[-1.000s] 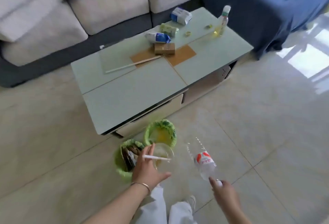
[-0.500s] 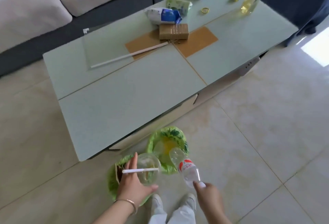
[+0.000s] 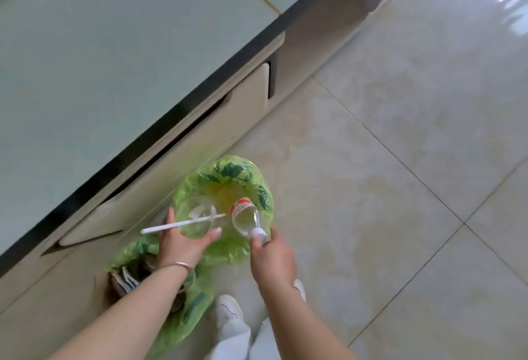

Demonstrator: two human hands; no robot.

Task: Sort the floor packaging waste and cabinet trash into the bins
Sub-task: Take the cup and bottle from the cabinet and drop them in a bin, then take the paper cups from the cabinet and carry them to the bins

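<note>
**Daylight from the upper right, soft picture**

We get bright daylight glaring white off the glossy beige floor tiles (image 3: pixel 428 159) at the top right corner. The pale green glass tabletop (image 3: pixel 100 45) looks evenly lit, shadow dark beneath its edge. Straight lines bow near the borders, and everything looks slightly soft.

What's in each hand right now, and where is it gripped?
Left hand grips the clear cup by its side wall; right hand pinches the plastic bottle at its white cap end.

— What colours are showing on the bin liner (image 3: pixel 240 176)?
— Light green, with dark green leaves printed on it.
— And the bottle (image 3: pixel 246 218)?
— Clear, wearing a red-and-white label (image 3: pixel 241 205) and white cap (image 3: pixel 259 232).
</note>
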